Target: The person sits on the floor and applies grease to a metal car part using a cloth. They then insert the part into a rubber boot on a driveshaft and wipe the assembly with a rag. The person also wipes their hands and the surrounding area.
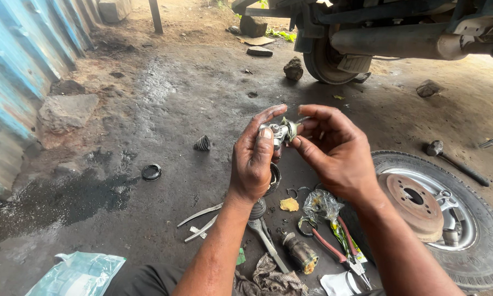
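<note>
- Left hand (253, 159) and right hand (334, 151): both gripping a small metal joint (281, 131), fingers closed around it.
- Step: fitting or inspecting, judging by the grip.
- Next: steady fingertip turning.
- Pliers (342, 249) lying below.

The metal fitting (279, 131) gripped by the left hand (253, 159) and right hand (334, 151) was dull silver with a pale green smear. Below the hands, the pliers (342, 249) had red handles. Right of them, the brake drum (414, 203) was rust-brown. Far left, the corrugated wall (21, 60) was blue.
</note>
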